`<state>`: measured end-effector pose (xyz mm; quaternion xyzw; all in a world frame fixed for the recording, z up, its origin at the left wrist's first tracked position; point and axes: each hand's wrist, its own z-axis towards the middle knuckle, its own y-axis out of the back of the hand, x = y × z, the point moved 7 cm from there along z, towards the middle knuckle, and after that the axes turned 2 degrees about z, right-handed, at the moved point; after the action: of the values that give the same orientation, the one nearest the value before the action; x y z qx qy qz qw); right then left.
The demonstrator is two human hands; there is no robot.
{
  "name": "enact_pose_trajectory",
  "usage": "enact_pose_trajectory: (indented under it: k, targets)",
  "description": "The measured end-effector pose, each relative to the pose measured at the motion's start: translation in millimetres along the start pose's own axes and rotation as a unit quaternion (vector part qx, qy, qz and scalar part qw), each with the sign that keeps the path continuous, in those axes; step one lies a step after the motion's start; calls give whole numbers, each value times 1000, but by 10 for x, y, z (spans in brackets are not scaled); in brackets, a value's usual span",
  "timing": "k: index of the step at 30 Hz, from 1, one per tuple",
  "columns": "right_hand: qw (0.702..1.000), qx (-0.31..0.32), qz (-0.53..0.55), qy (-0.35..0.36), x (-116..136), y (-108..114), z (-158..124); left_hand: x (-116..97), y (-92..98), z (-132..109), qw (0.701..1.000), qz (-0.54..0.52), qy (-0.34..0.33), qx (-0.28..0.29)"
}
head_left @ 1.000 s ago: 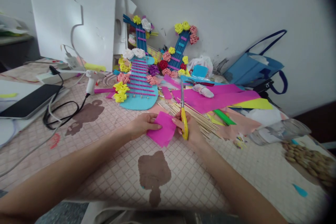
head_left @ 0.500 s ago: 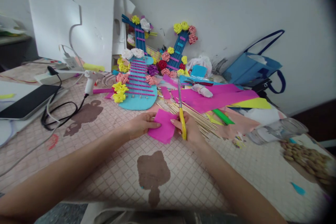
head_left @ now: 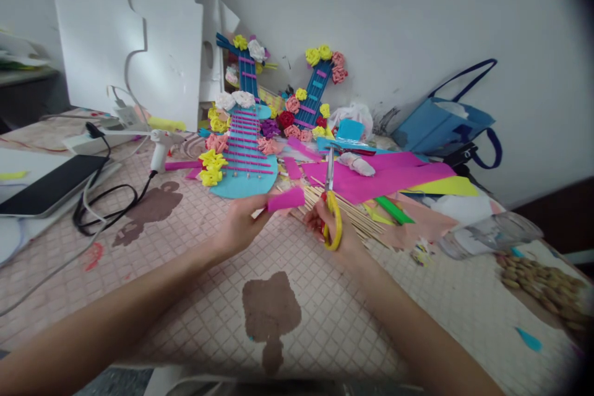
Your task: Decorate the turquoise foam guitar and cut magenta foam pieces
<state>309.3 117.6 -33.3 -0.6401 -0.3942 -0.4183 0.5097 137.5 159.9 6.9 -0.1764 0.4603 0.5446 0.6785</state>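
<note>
My left hand point(head_left: 244, 221) pinches a small piece of bright pink paper point(head_left: 286, 199) by its left end, raised above the table. The paper looks folded or tilted, as only a narrow band of it shows. My right hand point(head_left: 328, 221) is closed around yellow-handled scissors point(head_left: 333, 221), whose blades point away from me and look closed. Paper and scissors are apart. Just beyond the hands stands a blue guitar-shaped craft point(head_left: 245, 184) with pink strips and paper flowers. Thin wooden sticks point(head_left: 359, 219) lie beside my right hand.
A second flowered craft point(head_left: 313, 96) leans on the wall. Pink sheets point(head_left: 385, 176), a green strip point(head_left: 393, 209) and a clear jar point(head_left: 489, 235) lie right, near peanuts point(head_left: 542, 284). A glue gun point(head_left: 160, 150) with black cord point(head_left: 134, 201) and a tablet point(head_left: 53, 184) are left. A blue bag point(head_left: 445, 127) stands behind.
My right hand has let go of the pink paper and moved slightly right with the scissors. The paper, now held by my left hand alone, has risen and turned to a narrow band.
</note>
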Motion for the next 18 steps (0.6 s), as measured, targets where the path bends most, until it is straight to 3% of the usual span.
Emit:
enact_pose_trajectory:
  k: [2, 4, 8, 11, 14, 16, 18]
  targets:
    - [999, 28, 32, -17, -14, -65, -37, -236, -22, -34, 984, 75, -162, 26]
    - [997, 51, 59, -28, -39, -122, -79, -343, -68, -84, 960, 106, -254, 54]
    - [997, 56, 30, -38, -85, -149, -121, -315, -146, -85, 957, 121, -247, 87]
    - [999, 35, -25, -16, -40, -123, -115, -212, -138, -42, 983, 86, -153, 57]
    - [999, 24, -42, 18, 34, -112, -106, 107, -89, -12, 998, -44, 51, -15]
    - [998, 27, -43, 36, 55, -112, -99, 390, -192, -70, 957, -184, 226, -9]
    - [997, 46, -48, 37, 32, -127, -90, 552, -374, -178, 879, -304, 365, 39]
